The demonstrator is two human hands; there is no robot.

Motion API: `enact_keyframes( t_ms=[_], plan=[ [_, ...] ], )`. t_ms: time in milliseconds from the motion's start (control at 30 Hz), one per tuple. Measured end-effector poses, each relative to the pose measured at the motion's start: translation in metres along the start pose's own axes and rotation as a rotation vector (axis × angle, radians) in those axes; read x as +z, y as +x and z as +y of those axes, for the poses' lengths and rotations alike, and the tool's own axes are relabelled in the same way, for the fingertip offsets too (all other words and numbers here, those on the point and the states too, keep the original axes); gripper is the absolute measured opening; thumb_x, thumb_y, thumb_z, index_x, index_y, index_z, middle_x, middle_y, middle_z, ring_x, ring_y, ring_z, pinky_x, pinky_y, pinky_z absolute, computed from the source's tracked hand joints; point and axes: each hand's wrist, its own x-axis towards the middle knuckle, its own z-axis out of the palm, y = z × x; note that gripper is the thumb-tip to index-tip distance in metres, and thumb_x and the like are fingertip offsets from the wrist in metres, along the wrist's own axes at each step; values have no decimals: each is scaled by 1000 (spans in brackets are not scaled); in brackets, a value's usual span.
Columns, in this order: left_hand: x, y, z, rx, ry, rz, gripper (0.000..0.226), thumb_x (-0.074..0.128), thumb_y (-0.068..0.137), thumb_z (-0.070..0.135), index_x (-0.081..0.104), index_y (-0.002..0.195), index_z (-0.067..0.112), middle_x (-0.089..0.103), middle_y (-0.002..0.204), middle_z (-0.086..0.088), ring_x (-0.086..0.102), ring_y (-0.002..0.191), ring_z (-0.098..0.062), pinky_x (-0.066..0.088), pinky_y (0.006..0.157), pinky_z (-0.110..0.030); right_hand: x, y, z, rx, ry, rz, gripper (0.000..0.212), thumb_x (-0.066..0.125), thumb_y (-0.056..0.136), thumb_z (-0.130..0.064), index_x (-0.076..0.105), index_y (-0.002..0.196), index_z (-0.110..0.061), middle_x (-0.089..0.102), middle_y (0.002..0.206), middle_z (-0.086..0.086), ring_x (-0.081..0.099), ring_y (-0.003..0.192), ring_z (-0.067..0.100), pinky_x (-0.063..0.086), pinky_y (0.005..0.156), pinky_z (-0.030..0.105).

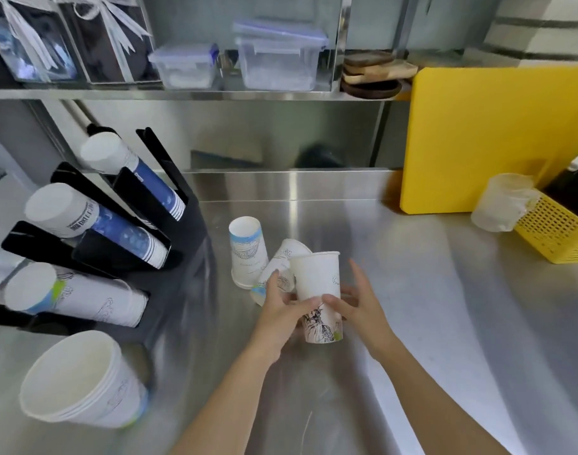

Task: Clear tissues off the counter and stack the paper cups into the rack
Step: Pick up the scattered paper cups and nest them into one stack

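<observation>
Paper cups: loose nested stack [84,380] lying on its side, mouth open, near the worktop's [412,323] front-left corner, just beside the black rack [186,231]. Mid-worktop, one upright cup [318,284] gripped low down by both the left hand [281,310] and right hand [360,303], thumbs meeting on its printed lower part; behind it a tipped cup [282,261] leaning at the left fingers and an upside-down cup [246,251] touching it. Rack along the left edge with three slanted cup rows [84,215]; yellow cutting board [497,139] propped at the back-right, yellow basket [556,228] near the right edge.
</observation>
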Motion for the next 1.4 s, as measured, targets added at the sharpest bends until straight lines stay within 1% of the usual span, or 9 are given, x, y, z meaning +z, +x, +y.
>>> enact_keyframes(
  t_ms=[133,367,467,667,800,933,1067,1167,1400],
  plan=[
    [-18,-18,52,279,200,-54,105,78,70,7,11,138,52,53,116,1,57,104,-14,50,93,-35,7,2,-45,-221,-64,-106,96,76,74,-20,11,131,-63,54,119,-12,60,105,11,57,79,30],
    [-88,-71,112,619,350,56,109,80,69,9,3,125,64,51,114,14,54,99,7,49,82,-11,72,-9,-116,-507,-150,-243,94,79,69,-28,15,125,-67,48,118,-27,57,102,-3,52,83,21],
    [-126,-102,120,684,411,174,107,81,69,14,8,119,72,52,108,16,54,90,5,52,77,-17,112,-24,-131,-562,-104,-329,88,76,66,-28,19,121,-67,51,115,-18,60,97,-1,51,75,15],
    [-191,-158,108,641,458,376,102,82,68,13,17,129,63,51,115,5,56,99,-7,54,77,-17,185,-53,-133,-618,-95,-519,91,77,67,-23,20,125,-63,53,127,-1,61,108,12,56,85,35],
    [-219,-178,89,616,466,480,90,80,69,23,26,134,53,51,125,7,56,105,-12,54,88,-39,217,-63,-118,-616,-131,-584,91,79,70,-21,20,123,-65,51,132,-2,60,110,13,53,91,39],
    [-234,-185,60,584,513,560,79,74,70,37,32,137,43,44,124,20,48,114,-1,45,96,-31,230,-68,-93,-558,-187,-625,89,77,73,-18,21,129,-58,53,132,-5,57,116,13,49,98,45],
    [-237,-188,36,558,582,528,69,65,69,53,37,132,43,41,123,21,43,119,2,40,101,-19,225,-71,-75,-562,-370,-630,87,72,76,-37,13,139,-49,40,136,-35,43,128,1,42,106,42],
    [-230,-187,25,527,411,511,52,58,76,54,46,125,43,52,126,17,49,121,-9,41,103,-30,222,-71,-68,-552,-531,-684,78,59,78,-58,18,143,-43,32,147,-25,34,134,-1,37,110,42],
    [-217,-171,13,294,659,725,34,48,94,23,52,127,14,54,123,-1,50,68,-6,38,78,-27,231,-77,-55,-517,-730,-654,67,47,89,-51,20,146,-29,26,153,-14,26,139,4,24,110,23]
  ],
)
